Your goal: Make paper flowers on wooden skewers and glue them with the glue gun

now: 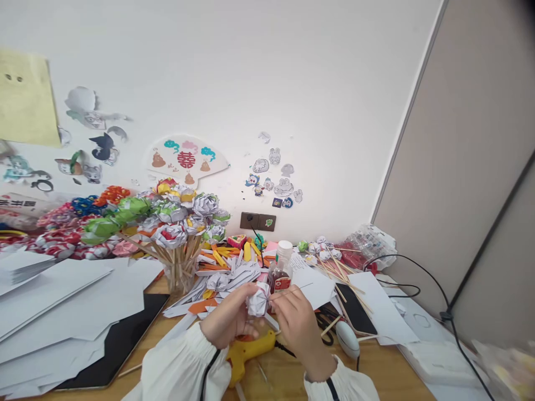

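Observation:
A white folded-paper flower (258, 301) is held up over the desk between my two hands. My left hand (234, 316) grips it from the left, with the thumb on top and the fingers curled below. At its right side, the fingertips of my right hand (295, 317) are pinched together against the paper; whether a stem is between them is hidden. Below my hands lies a yellow hot glue gun (251, 352) with a black cord. Just behind the flower stands a glass bottle (281, 270) with a white cap and a red label.
Finished paper flowers (171, 234) on sticks fill a clear container (179, 275). Paper strips (238, 278) are strewn beside it. White sheets (62, 312) cover a black tablet-like slab (137, 328). Rightward are a phone (356, 309), a mouse (348, 338), wooden sticks (340, 273) and a hanging cable (434, 278).

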`<state>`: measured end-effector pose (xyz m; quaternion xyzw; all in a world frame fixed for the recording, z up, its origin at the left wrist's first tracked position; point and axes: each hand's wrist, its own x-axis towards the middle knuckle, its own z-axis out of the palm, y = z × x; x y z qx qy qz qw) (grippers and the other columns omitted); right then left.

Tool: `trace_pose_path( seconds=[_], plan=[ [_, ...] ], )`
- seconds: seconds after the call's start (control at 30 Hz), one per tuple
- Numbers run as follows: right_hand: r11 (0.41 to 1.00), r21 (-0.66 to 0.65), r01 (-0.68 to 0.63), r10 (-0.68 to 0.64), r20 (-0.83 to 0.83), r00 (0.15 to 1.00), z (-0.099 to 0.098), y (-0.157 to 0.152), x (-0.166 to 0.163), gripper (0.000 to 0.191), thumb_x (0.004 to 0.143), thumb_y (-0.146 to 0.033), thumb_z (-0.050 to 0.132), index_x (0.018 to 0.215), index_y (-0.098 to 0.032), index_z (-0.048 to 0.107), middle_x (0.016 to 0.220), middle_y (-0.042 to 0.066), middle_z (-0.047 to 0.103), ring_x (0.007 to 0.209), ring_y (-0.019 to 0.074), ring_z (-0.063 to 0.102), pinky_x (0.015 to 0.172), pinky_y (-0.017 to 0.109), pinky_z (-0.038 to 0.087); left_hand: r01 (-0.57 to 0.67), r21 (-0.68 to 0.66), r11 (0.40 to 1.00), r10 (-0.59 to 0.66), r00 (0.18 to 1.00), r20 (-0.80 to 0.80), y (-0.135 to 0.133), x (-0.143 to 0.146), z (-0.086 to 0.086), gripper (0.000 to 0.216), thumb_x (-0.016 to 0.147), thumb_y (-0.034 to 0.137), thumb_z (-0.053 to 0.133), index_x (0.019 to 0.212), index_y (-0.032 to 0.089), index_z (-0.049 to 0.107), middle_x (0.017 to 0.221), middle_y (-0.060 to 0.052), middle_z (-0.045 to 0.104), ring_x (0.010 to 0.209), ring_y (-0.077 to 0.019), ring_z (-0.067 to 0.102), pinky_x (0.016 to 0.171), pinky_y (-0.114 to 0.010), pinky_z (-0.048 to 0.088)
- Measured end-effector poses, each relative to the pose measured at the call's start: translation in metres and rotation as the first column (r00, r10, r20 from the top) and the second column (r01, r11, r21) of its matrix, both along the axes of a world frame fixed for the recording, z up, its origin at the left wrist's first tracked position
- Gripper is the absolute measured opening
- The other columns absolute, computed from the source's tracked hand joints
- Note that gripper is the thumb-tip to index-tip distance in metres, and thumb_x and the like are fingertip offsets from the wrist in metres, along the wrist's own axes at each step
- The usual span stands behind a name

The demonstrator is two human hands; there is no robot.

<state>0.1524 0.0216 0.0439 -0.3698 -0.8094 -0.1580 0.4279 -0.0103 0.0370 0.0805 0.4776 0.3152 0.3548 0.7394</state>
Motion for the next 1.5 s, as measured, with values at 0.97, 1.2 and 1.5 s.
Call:
trace_pose_path(
  seconds=[0.97, 1.2, 1.5],
  plan=[
    [0.972, -0.233, -0.017, -0.047, -0.269, 0.962, 0.005, 0.000, -0.003, 0.019, 0.086, -0.019, 0.043, 0.069, -0.019, 0.052, 0.063, 0.000, 0.051, 0.062, 0.0146, 0.048, 0.055, 0.025, 0.034, 0.060, 0.865, 0.499, 0.330, 0.909, -0.253, -0.007, 0.004, -0.003, 0.033, 0.062, 0.008, 0.053, 0.092, 0.021, 0.048, 0.095, -0.004, 0.051, 0.094, -0.0223, 0.049, 0.084, -0.034, 0.040],
    [0.927, -0.366, -0.086, -0.075, -0.404, 0.912, 0.003, 0.001, -0.006, 0.018, 0.082, -0.019, 0.045, 0.066, -0.018, 0.052, 0.062, -0.002, 0.052, 0.058, 0.0124, 0.048, 0.053, 0.022, 0.035, 0.104, 0.947, 0.305, 0.434, 0.869, -0.236, -0.004, 0.003, -0.010, 0.034, 0.063, 0.001, 0.049, 0.090, 0.022, 0.048, 0.109, -0.008, 0.047, 0.111, -0.0250, 0.044, 0.092, -0.037, 0.038],
    [0.879, -0.440, -0.185, -0.067, -0.499, 0.864, -0.001, 0.008, -0.004, 0.016, 0.081, -0.020, 0.045, 0.069, -0.018, 0.054, 0.060, -0.003, 0.052, 0.054, 0.0119, 0.048, 0.048, 0.020, 0.038, 0.147, 0.960, 0.240, 0.453, 0.857, -0.245, -0.001, 0.000, -0.021, 0.027, 0.072, 0.010, 0.057, 0.095, 0.024, 0.055, 0.118, -0.009, 0.045, 0.114, -0.0270, 0.042, 0.094, -0.038, 0.037]
  ],
)
